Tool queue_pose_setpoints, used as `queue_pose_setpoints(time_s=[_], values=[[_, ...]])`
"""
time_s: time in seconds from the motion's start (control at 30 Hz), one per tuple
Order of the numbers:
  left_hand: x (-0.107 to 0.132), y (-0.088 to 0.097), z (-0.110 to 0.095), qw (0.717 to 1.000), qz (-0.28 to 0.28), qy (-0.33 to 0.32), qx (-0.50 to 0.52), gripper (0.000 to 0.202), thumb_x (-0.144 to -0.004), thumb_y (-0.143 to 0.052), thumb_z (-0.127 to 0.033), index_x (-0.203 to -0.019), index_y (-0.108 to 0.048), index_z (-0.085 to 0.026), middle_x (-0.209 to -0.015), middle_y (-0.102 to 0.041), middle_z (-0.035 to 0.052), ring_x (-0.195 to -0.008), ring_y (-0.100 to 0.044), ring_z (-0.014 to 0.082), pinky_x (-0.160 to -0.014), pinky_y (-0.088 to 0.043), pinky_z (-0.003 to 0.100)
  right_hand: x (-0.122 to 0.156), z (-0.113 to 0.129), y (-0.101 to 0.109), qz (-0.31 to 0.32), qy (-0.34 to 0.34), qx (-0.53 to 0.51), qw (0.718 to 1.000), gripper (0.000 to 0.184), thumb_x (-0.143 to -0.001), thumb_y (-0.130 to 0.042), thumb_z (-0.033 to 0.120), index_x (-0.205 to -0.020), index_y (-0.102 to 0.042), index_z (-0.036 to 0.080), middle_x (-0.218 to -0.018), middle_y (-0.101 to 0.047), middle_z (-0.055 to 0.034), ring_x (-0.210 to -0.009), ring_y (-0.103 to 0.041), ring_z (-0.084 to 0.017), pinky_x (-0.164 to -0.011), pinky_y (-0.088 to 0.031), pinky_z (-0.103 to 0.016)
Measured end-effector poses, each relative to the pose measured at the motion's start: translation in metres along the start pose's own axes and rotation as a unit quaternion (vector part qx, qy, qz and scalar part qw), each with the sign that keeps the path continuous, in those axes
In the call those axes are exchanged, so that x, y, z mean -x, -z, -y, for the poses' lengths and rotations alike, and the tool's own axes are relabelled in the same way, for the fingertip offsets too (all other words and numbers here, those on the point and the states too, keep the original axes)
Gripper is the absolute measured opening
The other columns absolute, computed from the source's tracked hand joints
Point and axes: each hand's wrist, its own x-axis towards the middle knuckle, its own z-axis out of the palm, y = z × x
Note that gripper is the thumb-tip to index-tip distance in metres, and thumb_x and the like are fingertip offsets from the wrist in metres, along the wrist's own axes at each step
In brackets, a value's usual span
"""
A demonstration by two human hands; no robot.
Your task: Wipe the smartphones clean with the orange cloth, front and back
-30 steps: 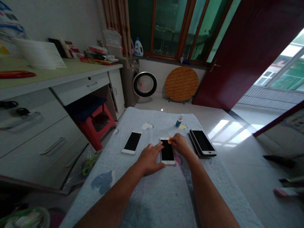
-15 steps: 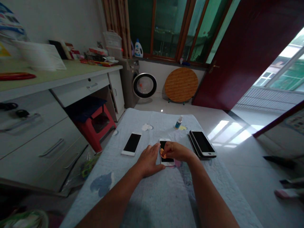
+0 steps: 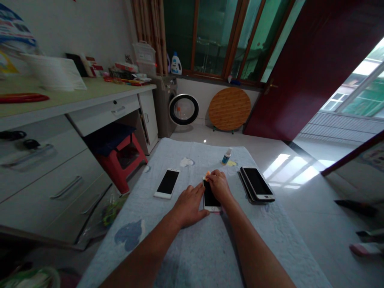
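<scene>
From where I stand, the change is in the right hand (image 3: 219,185): half a second ago it was bent across the middle of the white-framed smartphone (image 3: 212,199), and now it sits at the far end, by the far left corner. Its fingers are drawn in to a narrow pinch on a scrap of orange cloth (image 3: 207,175), with only a little of the orange showing past the fingertips. A second ago that scrap was over at the far right corner, so I'd judge that it is being rubbed about the screen rather than kept to one spot. The near part of the black glass, down to the home button, now lies uncovered; I can't tell from here how clean it is.

The left hand (image 3: 189,203) has stayed put, thumb spread wide from the fingers, fingertips against the phone's left edge and thumb by its near left corner. It grips nothing that I can see; it seems to be steadying the phone, which lies face up on the pale blue tablecloth (image 3: 196,256) between the two hands.

A second white smartphone (image 3: 167,184) lies to the left, a stack of devices (image 3: 257,183) to the right, and a small spray bottle (image 3: 226,157) stands farther off; all three remain untouched.
</scene>
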Motion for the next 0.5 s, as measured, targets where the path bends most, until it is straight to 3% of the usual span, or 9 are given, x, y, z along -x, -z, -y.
queue_pose_setpoints(time_s=[0.2, 0.37, 0.5], values=[[0.001, 0.001, -0.002, 1.0, -0.009, -0.002, 0.0, 0.08, -0.072, -0.066, -0.042, -0.141, -0.03, -0.026, -0.146, -0.04, 0.0049, -0.116, -0.046, 0.0307, -0.102, -0.035, 0.045, -0.002, 0.01, -0.001, 0.03, 0.057, 0.012, 0.998, 0.027, -0.094, -0.045, 0.02, -0.101, -0.07, 0.022, -0.106, -0.058, -0.0072, -0.091, -0.048, -0.018, -0.087, -0.035, -0.029], [0.001, 0.003, -0.005, 1.0, -0.013, 0.003, -0.02, 0.073, -0.071, -0.066, -0.042, -0.137, -0.038, -0.026, -0.144, -0.043, 0.0041, -0.111, -0.048, 0.0309, -0.098, -0.039, 0.045, -0.002, 0.007, -0.002, 0.028, 0.054, 0.022, 0.998, 0.027, -0.093, -0.046, 0.021, -0.101, -0.071, 0.023, -0.106, -0.06, -0.0074, -0.091, -0.048, -0.019, -0.086, -0.035, -0.03], [0.0, 0.0, -0.006, 0.999, -0.01, 0.016, -0.033, 0.068, -0.072, -0.065, -0.045, -0.133, -0.043, -0.026, -0.144, -0.043, 0.005, -0.117, -0.046, 0.0324, -0.1, -0.038, 0.046, 0.0, -0.002, 0.006, 0.024, 0.027, 0.025, 0.999, 0.028, -0.092, -0.046, 0.018, -0.102, -0.072, 0.023, -0.104, -0.061, -0.0085, -0.094, -0.05, -0.019, -0.086, -0.035, -0.03]])
